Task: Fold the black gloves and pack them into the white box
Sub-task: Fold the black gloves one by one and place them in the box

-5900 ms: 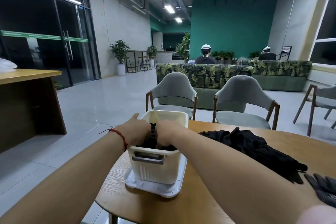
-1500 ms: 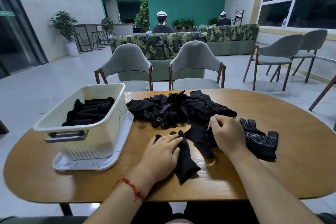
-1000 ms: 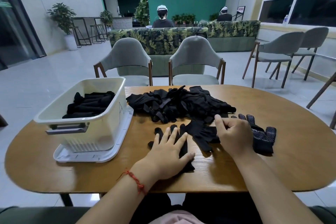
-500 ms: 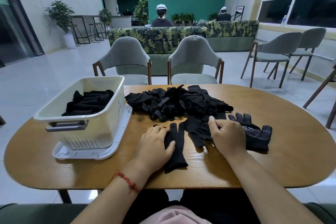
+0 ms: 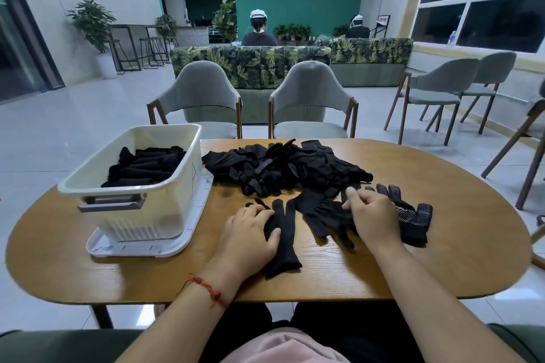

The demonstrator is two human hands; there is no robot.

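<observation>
Change: a second ago our left hand (image 5: pixel 250 234) lay flat on the long glove (image 5: pixel 285 244) with fingers spread. Now they are curled over its 9 o'clock edge, with the thumb pressed on the cloth.
Right hand: our right hand (image 5: pixel 373 215) stays bunched, fingertips pinching the second glove (image 5: pixel 323 212), which lies just at 3 o'clock of the first.
Meaning: we judge the smoothing is done and the fold of this pair is starting. The box has gained nothing since.
White box: the white box (image 5: pixel 165 209) sits at 9 o'clock on the table (image 5: pixel 442 262), standing on a white tray (image 5: pixel 191 233). It is stiff ribbed plastic with a grey handle, and folded gloves (image 5: pixel 144 165) are packed inside in soft rolls.
Pile: the loose pile (image 5: pixel 289 168) at 12 o'clock is thin limp knit, tangled together.
Dotted glove: the dotted glove (image 5: pixel 413 216) at 3 o'clock lies flat, pale grip dots upward, partly under our right hand.
Table: oval, matt, open wood grain.
</observation>
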